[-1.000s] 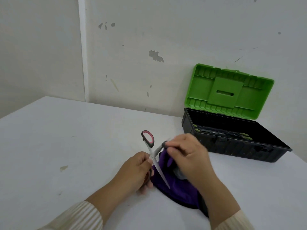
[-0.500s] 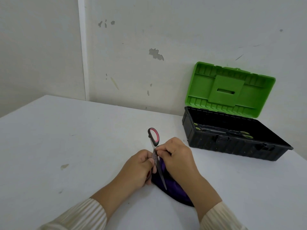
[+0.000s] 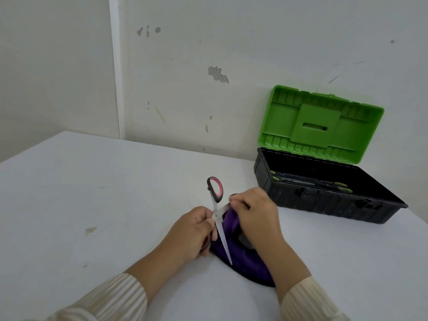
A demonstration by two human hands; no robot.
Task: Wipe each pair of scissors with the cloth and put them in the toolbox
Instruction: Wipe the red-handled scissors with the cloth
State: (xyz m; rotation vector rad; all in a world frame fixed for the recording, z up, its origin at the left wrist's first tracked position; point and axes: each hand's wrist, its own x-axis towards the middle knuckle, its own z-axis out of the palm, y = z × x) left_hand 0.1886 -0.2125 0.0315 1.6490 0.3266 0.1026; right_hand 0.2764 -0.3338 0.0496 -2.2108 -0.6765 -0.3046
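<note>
white table [image 3: 92, 193], left hand [image 3: 192, 232] pinching open scissors [image 3: 218, 218] at pivot — right hand [image 3: 254, 216] gripping purple cloth [image 3: 234, 256], toolbox [image 3: 301, 200] open

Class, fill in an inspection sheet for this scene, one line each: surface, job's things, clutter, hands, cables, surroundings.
Surface: white table, a few small stains.
Job's things: red-handled scissors, blades open, over the purple cloth; black toolbox at the wall, green lid up, green-handled scissors inside.
Clutter: nothing seen.
Hands: left hand grips the scissors near the pivot; right hand pinches one blade with the cloth below.
Cables: nothing seen.
Surroundings: pale wall with chipped paint.
</note>
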